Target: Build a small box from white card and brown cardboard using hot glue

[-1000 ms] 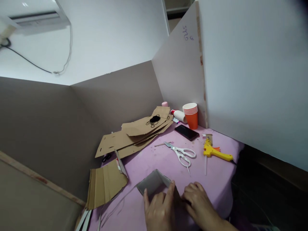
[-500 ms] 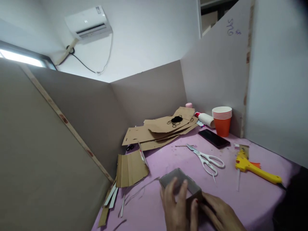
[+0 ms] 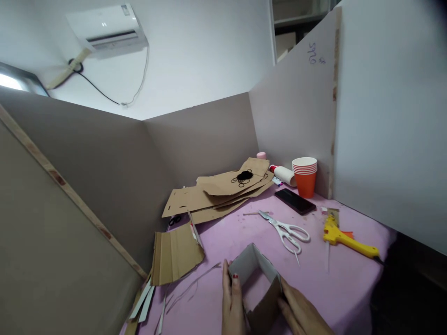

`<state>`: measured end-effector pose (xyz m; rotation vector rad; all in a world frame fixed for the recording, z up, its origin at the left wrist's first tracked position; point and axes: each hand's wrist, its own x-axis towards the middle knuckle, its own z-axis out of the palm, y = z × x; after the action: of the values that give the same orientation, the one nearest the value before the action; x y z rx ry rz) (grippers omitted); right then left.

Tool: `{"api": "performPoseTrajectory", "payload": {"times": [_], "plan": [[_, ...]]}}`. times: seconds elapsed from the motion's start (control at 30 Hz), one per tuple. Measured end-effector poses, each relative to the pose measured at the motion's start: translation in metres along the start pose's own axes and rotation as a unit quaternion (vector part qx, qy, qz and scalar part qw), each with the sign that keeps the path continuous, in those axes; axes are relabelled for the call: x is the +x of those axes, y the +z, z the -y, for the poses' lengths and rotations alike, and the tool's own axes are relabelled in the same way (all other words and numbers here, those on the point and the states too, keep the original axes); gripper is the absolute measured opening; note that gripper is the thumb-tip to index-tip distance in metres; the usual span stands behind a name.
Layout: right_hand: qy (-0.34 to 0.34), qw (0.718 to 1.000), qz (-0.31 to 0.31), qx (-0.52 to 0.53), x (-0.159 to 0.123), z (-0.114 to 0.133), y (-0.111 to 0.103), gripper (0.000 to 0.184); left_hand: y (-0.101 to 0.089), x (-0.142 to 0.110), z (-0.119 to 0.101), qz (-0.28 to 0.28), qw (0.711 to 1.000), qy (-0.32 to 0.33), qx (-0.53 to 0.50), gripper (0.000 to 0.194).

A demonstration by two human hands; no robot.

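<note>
A small cardboard frame [image 3: 264, 298], brown outside and pale grey inside, sits at the near part of the table. Through its open middle the pink surface shows. My left hand [image 3: 233, 300] grips its left side, with the thumb at the upper edge and the fingers along the outside. At the right corner my right hand [image 3: 296, 307] holds the frame, its fingertips against the brown wall. White-handled scissors [image 3: 284, 230] lie beyond the frame with blades partly apart. To the right rests a yellow glue gun [image 3: 349, 239].
Flat cardboard pieces [image 3: 216, 190] carry a tangle of black cord [image 3: 244, 176] at the back. A bent cardboard piece [image 3: 178, 253] and white strips [image 3: 142, 302] lie left. A phone [image 3: 295, 201] and stacked orange cups [image 3: 304, 179] stand near the right partition [image 3: 289, 116].
My left hand has moved from over the frame's opening to its left side. The frame is tilted more open to view, and the camera has turned slightly right.
</note>
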<state>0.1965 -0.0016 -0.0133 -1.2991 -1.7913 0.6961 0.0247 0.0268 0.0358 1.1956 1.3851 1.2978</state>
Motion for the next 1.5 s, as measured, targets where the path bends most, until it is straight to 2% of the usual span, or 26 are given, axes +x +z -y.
{"api": "performPoseTrajectory", "payload": {"times": [0.07,0.2,0.3,0.37,0.43,0.6,0.8,1.03,1.2,1.43,1.5], "plan": [[0.003,1.0,0.008,0.006,0.0,0.003,-0.002,0.052,0.004,0.007,0.009,0.0,1.0,0.026,-0.01,0.099],[-0.006,1.0,0.016,0.016,0.001,0.008,-0.009,0.052,0.008,0.017,0.024,0.005,0.994,0.106,-0.019,0.138],[-0.009,0.999,0.027,0.016,0.002,0.013,-0.013,0.052,-0.001,0.011,0.025,0.051,0.988,0.142,0.019,0.154],[-0.003,0.999,0.045,0.008,0.004,0.018,-0.016,0.054,-0.009,0.003,0.021,0.105,0.975,0.176,0.084,0.15],[0.007,0.998,0.069,0.001,0.006,0.025,-0.021,0.056,-0.015,-0.005,0.017,0.136,0.966,0.179,0.13,0.141],[-0.016,0.994,0.109,0.013,0.006,0.032,-0.039,0.068,-0.014,-0.011,0.014,0.124,0.966,0.172,0.147,0.137],[-0.057,0.994,0.096,0.014,0.004,0.023,-0.043,0.066,-0.016,-0.006,0.015,0.112,0.956,0.199,0.183,0.131],[-0.074,0.993,0.086,-0.014,0.006,0.02,-0.043,0.063,-0.016,0.004,0.008,0.158,0.958,0.185,0.15,0.125],[-0.07,0.994,0.08,-0.029,0.007,0.011,-0.037,0.066,-0.013,0.005,0.004,0.182,0.962,0.158,0.127,0.132],[-0.041,0.997,0.07,-0.012,0.004,0.009,-0.038,0.073,-0.014,0.001,0.006,0.196,0.957,0.105,0.187,0.139],[-0.039,0.997,0.072,-0.005,0.005,0.012,-0.042,0.073,-0.014,0.001,0.006,0.191,0.955,0.107,0.203,0.139]]}}
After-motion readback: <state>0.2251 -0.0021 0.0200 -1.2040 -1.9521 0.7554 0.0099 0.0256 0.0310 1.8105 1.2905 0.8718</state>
